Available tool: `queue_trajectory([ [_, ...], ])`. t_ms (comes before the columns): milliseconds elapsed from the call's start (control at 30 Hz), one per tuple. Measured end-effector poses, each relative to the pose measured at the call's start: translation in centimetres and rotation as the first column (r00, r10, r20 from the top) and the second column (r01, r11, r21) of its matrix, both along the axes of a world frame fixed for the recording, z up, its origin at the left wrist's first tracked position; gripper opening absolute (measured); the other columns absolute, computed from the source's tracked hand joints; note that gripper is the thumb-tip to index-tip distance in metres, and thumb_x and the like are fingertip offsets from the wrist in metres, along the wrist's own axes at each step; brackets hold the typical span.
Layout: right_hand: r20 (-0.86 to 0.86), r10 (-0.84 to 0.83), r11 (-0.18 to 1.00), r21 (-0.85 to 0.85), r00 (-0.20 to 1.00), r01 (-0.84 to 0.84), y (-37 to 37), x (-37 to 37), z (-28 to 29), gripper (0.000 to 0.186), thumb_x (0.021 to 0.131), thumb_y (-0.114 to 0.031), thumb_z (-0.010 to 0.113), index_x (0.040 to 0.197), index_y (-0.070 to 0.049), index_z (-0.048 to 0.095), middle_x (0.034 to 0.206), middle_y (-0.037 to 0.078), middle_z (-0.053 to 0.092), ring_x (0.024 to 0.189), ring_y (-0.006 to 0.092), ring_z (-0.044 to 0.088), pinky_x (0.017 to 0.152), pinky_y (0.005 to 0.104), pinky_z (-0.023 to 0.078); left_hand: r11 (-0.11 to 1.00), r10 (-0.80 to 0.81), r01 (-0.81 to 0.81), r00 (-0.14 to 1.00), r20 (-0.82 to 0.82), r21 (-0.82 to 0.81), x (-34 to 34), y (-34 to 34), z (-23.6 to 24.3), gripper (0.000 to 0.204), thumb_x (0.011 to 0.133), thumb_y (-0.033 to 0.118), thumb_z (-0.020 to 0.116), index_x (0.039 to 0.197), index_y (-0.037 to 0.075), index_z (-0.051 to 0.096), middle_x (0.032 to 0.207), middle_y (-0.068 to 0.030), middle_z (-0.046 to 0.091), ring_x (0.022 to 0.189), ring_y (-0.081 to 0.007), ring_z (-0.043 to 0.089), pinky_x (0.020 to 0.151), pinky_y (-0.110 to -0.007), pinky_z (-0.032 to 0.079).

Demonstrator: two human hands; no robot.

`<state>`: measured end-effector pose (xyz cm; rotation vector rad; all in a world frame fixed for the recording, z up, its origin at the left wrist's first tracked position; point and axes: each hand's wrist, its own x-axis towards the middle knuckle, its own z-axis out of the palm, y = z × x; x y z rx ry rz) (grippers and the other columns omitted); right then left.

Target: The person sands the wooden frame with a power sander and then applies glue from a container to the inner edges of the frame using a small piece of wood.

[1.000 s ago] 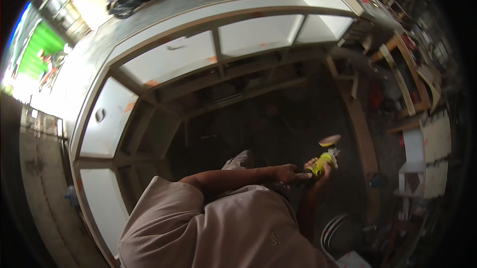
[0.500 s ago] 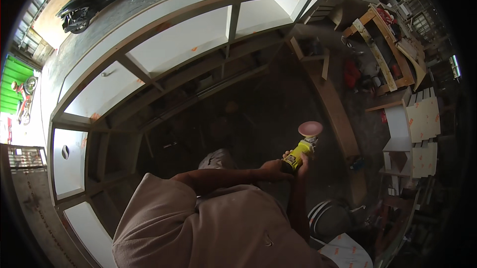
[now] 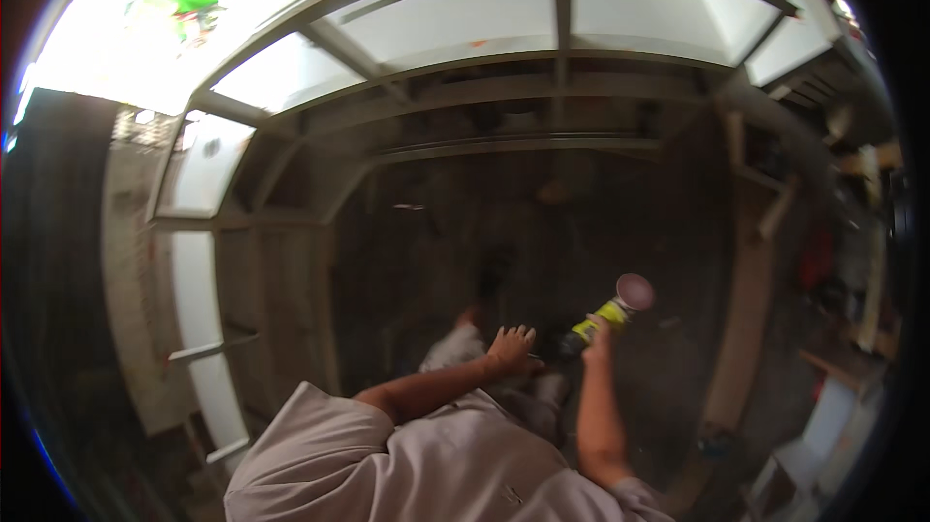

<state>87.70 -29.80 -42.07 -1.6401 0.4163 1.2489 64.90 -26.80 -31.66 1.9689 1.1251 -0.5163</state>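
My right hand (image 3: 599, 340) is closed around a yellow-and-black angle grinder (image 3: 608, 317). A round pinkish disc (image 3: 635, 291) is fitted at the grinder's far end, pointing up and to the right. My left hand (image 3: 512, 350) is apart from the tool, in front of my body, with its fingers stretched out and spread. A small dark thing shows just beside the left hand, too blurred to name. Nothing touches the disc.
A long wooden frame with white panels (image 3: 455, 14) curves across the far side and down the left. On the right stands a brown board (image 3: 744, 328), with wooden pieces beyond it. The dark floor (image 3: 436, 261) lies between.
My left hand has let go of the grinder and moved left. The right hand still holds it, slightly lower and further right. The whole view has turned toward the left.
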Motion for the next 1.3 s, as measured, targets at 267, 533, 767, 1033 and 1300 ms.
queue_trajectory([
  [267, -0.046, 0.171, 0.984, -0.047, 0.984, -0.173, 0.7, 6.1, -11.4, 0.036, 0.07, -0.017, 0.079, 0.099, -0.012, 0.058, 0.086, 0.001, 0.056, 0.072, 0.0192, 0.06, 0.067, 0.0365, 0.054, 0.836, 0.26, -0.501, 0.722, -0.641, -0.225, -8.2, -15.8, -4.0, 0.109, 0.076, 0.07, 0.072, 0.157, 0.012, 0.029, 0.146, -0.0212, 0.047, 0.134, -0.0411, 0.049, 0.107, -0.057, 0.042],
  [533, 0.023, 0.229, 0.965, 0.126, 0.973, -0.23, -2.9, 11.3, -37.1, 0.026, 0.078, -0.025, 0.077, 0.099, -0.013, 0.066, 0.09, -0.001, 0.057, 0.08, 0.0158, 0.059, 0.073, 0.033, 0.051, 0.75, 0.564, -0.653, 0.543, -0.622, 0.109, -5.5, -14.3, -8.8, 0.119, 0.072, 0.056, 0.083, 0.156, 0.0, 0.021, 0.128, -0.0286, 0.056, 0.114, -0.0441, 0.062, 0.096, -0.055, 0.052],
  [767, 0.557, 0.435, 0.72, 0.256, 0.707, -0.645, -4.6, 11.7, -52.8, 0.042, 0.091, -0.031, 0.065, 0.124, -0.006, 0.068, 0.113, 0.004, 0.061, 0.107, 0.0173, 0.057, 0.095, 0.0352, 0.046, 0.784, 0.501, -0.613, 0.527, -0.686, 0.101, -6.6, -12.0, -9.4, 0.11, 0.077, 0.054, 0.078, 0.155, 0.0, 0.024, 0.128, -0.028, 0.054, 0.119, -0.0438, 0.058, 0.099, -0.051, 0.05],
  [1033, -0.06, -0.014, 0.996, 0.083, 0.998, 0.019, -2.6, 7.8, -56.1, 0.036, 0.094, -0.032, 0.067, 0.121, -0.009, 0.062, 0.099, 0.006, 0.063, 0.087, 0.0199, 0.064, 0.08, 0.0344, 0.056, 0.79, 0.486, -0.605, 0.518, -0.704, 0.099, -8.1, -10.0, -9.7, 0.108, 0.077, 0.057, 0.076, 0.156, 0.004, 0.026, 0.131, -0.0277, 0.053, 0.122, -0.0433, 0.057, 0.102, -0.05, 0.049],
  [1300, -0.173, -0.138, 0.987, 0.055, 0.975, 0.15, -2.2, 5.7, -52.6, 0.043, 0.092, -0.037, 0.07, 0.124, -0.012, 0.058, 0.102, 0.003, 0.063, 0.092, 0.0193, 0.065, 0.082, 0.0377, 0.056, 0.784, 0.493, -0.611, 0.502, -0.711, 0.112, -9.5, -9.8, -10.0, 0.107, 0.077, 0.059, 0.074, 0.157, 0.006, 0.027, 0.134, -0.0266, 0.053, 0.124, -0.0436, 0.056, 0.104, -0.05, 0.048],
])
